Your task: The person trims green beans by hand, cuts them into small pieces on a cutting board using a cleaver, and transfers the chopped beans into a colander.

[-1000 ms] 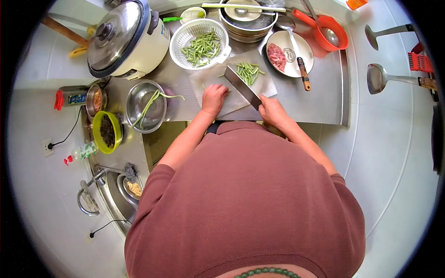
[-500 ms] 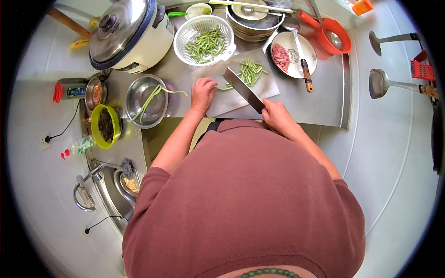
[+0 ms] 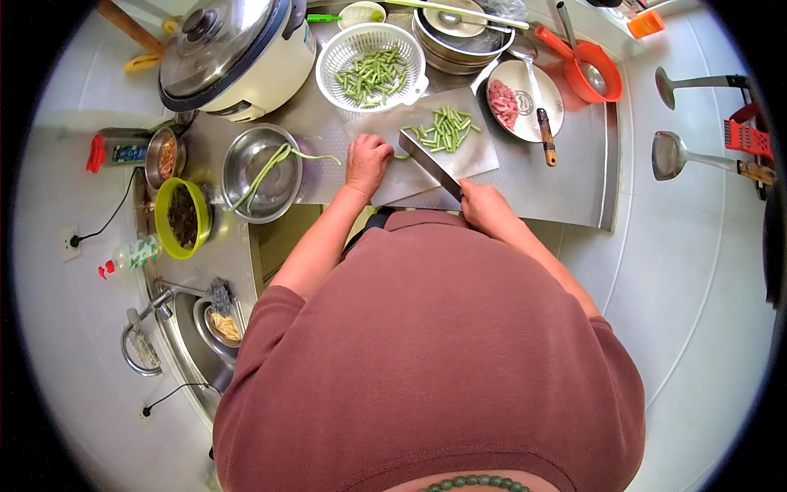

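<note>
My right hand (image 3: 485, 203) is closed round the handle of a cleaver (image 3: 433, 169), its blade slanting up and left over a pale cutting board (image 3: 485, 158). Fingers curled, my left hand (image 3: 368, 164) holds down a long green bean (image 3: 401, 157) left of the blade; most of that bean is hidden by the hand. Cut green bean pieces (image 3: 449, 129) lie in a loose pile right of the blade. Further left, a steel bowl (image 3: 238, 160) contains a few long uncut beans (image 3: 270, 174). Behind the board, a white colander (image 3: 329, 72) holds many cut pieces.
A large rice cooker (image 3: 266, 82) stands at back left, stacked pans (image 3: 451, 59) at back centre. On the right are a plate (image 3: 525, 123) with sliced meat and a red ladle-shaped scoop (image 3: 587, 87). A yellow-green bowl (image 3: 164, 221) and the sink (image 3: 190, 344) lie left.
The view has shifted slightly. The blade tip sits a little lower against the bean, and less of the bean shows between my left hand and the blade.
</note>
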